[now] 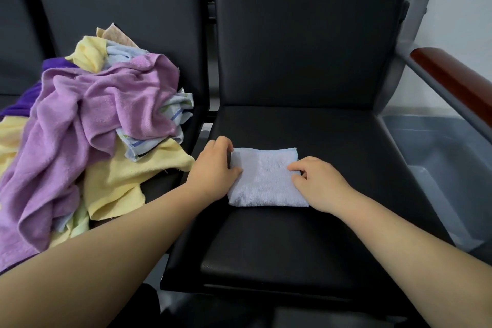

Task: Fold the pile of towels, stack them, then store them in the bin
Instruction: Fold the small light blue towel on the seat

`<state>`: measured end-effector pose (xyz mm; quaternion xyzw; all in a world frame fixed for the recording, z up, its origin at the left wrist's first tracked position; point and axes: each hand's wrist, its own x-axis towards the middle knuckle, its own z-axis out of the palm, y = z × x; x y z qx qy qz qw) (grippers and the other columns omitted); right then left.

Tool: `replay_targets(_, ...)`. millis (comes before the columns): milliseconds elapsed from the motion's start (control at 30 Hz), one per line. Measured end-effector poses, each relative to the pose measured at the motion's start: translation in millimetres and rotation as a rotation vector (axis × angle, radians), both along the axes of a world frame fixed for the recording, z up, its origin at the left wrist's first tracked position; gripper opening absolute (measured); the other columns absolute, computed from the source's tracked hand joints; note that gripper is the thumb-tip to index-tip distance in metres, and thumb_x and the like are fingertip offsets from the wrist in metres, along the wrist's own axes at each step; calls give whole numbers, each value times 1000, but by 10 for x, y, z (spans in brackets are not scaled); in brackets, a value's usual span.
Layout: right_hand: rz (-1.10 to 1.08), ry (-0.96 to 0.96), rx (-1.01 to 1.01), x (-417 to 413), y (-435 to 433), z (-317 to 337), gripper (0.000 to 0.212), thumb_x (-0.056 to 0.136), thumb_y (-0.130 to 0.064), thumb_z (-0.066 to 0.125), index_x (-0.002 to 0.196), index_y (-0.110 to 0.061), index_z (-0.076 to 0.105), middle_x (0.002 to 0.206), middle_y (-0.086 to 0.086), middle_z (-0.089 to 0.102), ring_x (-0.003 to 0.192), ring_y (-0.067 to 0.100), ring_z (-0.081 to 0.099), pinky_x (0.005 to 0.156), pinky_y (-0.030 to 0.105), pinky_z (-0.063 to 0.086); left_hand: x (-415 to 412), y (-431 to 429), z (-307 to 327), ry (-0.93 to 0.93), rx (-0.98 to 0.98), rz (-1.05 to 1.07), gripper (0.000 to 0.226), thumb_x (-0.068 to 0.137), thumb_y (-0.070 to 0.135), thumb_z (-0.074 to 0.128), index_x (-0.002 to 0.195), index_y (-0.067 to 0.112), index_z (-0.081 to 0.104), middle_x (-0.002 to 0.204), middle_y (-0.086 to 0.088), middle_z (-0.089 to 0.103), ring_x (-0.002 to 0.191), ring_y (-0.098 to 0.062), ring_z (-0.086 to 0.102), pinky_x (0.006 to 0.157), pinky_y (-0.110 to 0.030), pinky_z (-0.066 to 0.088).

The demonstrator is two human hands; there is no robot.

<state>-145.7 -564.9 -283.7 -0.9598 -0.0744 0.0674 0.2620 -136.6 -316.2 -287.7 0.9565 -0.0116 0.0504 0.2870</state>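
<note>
A folded light blue towel [262,178] lies flat on the black seat [332,146] in front of me. My left hand [215,168] grips its left edge, fingers curled over the far corner and thumb on top. My right hand [319,181] rests on its right side, with curled fingers pinching the cloth near the right edge. A loose pile of towels [101,125], purple, yellow, pale blue and striped, is heaped on the neighbouring seat to the left. The grey bin [442,162] stands on the floor to the right of the seat.
A metal armrest with a red-brown wooden top [455,80] runs between the seat and the bin. Black backrests [306,34] rise behind both seats. A narrow gap separates the two seats.
</note>
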Motion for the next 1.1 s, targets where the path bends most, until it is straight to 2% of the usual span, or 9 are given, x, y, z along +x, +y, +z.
replay_targets(100, 45, 13, -61, -18, -11, -2, 40, 106, -29, 48, 144, -22, 59, 146, -10, 48, 128, 11, 50, 102, 25, 42, -36, -11, 13, 2, -12, -34, 26, 85, 30, 75, 96, 28, 52, 96, 7, 51, 82, -11, 57, 77, -31, 49)
replay_targets(233, 55, 30, -125, -64, 18, 48, 44, 105, -39, 47, 146, -25, 57, 148, -10, 45, 133, 13, 43, 105, 34, 44, -135, 25, 31, 10, 24, -215, 11, 89, 31, 73, 96, 32, 65, 99, 14, 52, 84, -2, 56, 78, -18, 43)
replay_targets(367, 53, 39, -245, -145, 33, 103, 47, 103, -50, 43, 136, -23, 62, 143, -9, 43, 127, 18, 41, 103, 38, 44, -201, 72, 14, 112, 167, -343, 32, 91, 45, 61, 116, 28, 71, 117, 13, 63, 110, -10, 58, 103, -32, 45)
replay_targets(467, 55, -26, -330, -187, 36, 81, 44, 101, -54, 45, 127, -23, 63, 139, -6, 41, 121, 20, 40, 101, 38, 42, -237, 103, 6, 184, 279, -382, 54, 86, 62, 42, 130, 37, 63, 135, 20, 56, 124, -17, 51, 108, -45, 42)
replay_targets(567, 51, -195, -269, -252, 49, 126, 31, 99, -46, 56, 121, -25, 64, 120, -7, 46, 111, 18, 46, 96, 34, 43, -271, 47, 3, 202, 376, -400, 44, 100, 49, 48, 142, 40, 54, 146, 21, 45, 126, -21, 42, 108, -46, 38)
replay_targets(667, 131, -184, -251, -362, 63, 175, 15, 99, -33, 52, 100, -25, 65, 100, -11, 54, 97, 19, 56, 82, 34, 48, -269, -99, -46, 163, 396, -378, 44, 104, 45, 45, 148, 41, 47, 152, 18, 38, 129, -23, 38, 107, -43, 35)
replay_targets(833, 77, -99, -415, -365, -119, 179, 27, 105, -35, 38, 93, -22, 59, 102, -3, 58, 90, 22, 54, 80, 38, 47, -79, -460, -150, 96, 373, -345, 40, 106, 44, 38, 145, 42, 47, 153, 19, 36, 126, -24, 37, 103, -41, 35)
replay_targets(967, -27, -23, -537, -178, -470, 233, 30, 108, -38, 35, 112, -21, 60, 117, 1, 56, 105, 25, 53, 89, 41, 42, 288, -997, -179, 78, 357, -347, 34, 107, 46, 34, 135, 39, 52, 148, 19, 39, 120, -25, 37, 94, -40, 32)
replay_targets(1100, -174, 55, -500, 161, -898, 144, 38, 109, -40, 30, 130, -19, 54, 132, 0, 54, 121, 28, 48, 101, 46, 39, 719, -1611, -188, 60, 384, -349, 33, 107, 45, 30, 128, 36, 53, 147, 15, 41, 117, -26, 38, 87, -38, 28)
